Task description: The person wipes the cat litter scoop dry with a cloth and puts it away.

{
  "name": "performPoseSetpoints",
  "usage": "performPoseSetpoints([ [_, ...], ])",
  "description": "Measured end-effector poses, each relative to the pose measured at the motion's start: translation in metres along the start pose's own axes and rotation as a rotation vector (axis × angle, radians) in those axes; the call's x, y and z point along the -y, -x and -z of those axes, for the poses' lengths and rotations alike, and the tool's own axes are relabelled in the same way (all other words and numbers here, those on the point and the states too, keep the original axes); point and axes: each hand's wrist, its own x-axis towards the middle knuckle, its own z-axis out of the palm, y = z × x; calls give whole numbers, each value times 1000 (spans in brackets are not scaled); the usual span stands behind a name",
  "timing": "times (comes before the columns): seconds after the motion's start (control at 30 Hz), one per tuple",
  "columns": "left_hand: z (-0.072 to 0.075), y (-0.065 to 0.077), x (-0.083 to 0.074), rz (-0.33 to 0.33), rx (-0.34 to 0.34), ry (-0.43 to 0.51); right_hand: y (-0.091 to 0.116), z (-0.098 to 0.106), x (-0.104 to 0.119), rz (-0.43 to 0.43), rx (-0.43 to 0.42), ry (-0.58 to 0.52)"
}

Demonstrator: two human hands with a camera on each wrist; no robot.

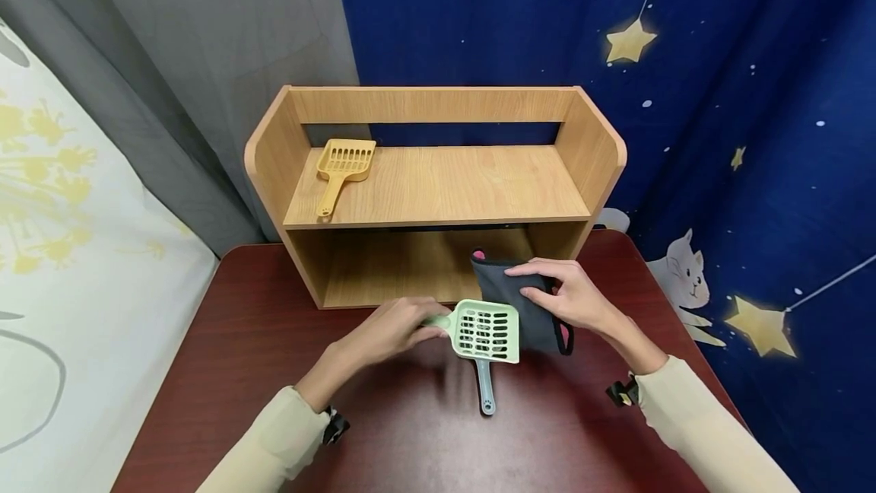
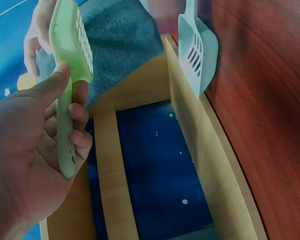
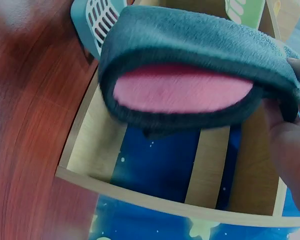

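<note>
My left hand (image 1: 400, 329) grips the handle of a pale green litter scoop (image 2: 67, 35), its slotted pan pointing right. In the left wrist view the thumb lies along the handle and the fingers wrap round it. With my right hand (image 1: 573, 297) I hold a dark grey cloth (image 1: 494, 281) just right of the green scoop. The right wrist view shows the cloth folded over, with dark edging and a pink inner side. A grey-blue litter scoop (image 1: 485, 390) lies on the table, its pan mostly hidden under the green one in the head view.
A two-tier wooden shelf (image 1: 452, 181) stands on the dark red table (image 1: 260, 371). On its upper board, at the left, lies a yellow litter scoop (image 1: 331, 195). Curtains hang behind the shelf, grey on the left and blue (image 1: 479, 14) on the right.
</note>
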Motion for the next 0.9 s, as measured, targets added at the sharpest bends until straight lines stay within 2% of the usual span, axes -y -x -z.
performPoseSetpoints([
  [0.23,-1,-6,-5,-30,13,-3,-16,-11,3,-62,95,-114],
  [0.4,-3,-10,-10,-68,-7,13,-29,-20,4,-52,108,-149],
  [0.5,-4,-10,-10,-62,-21,6,-32,-23,4,-55,115,-153],
  [0.73,-1,6,-2,13,-41,6,-17,-8,4,-153,126,-148],
  [0.9,1,14,4,11,-71,0,-7,5,2,-223,104,-135],
])
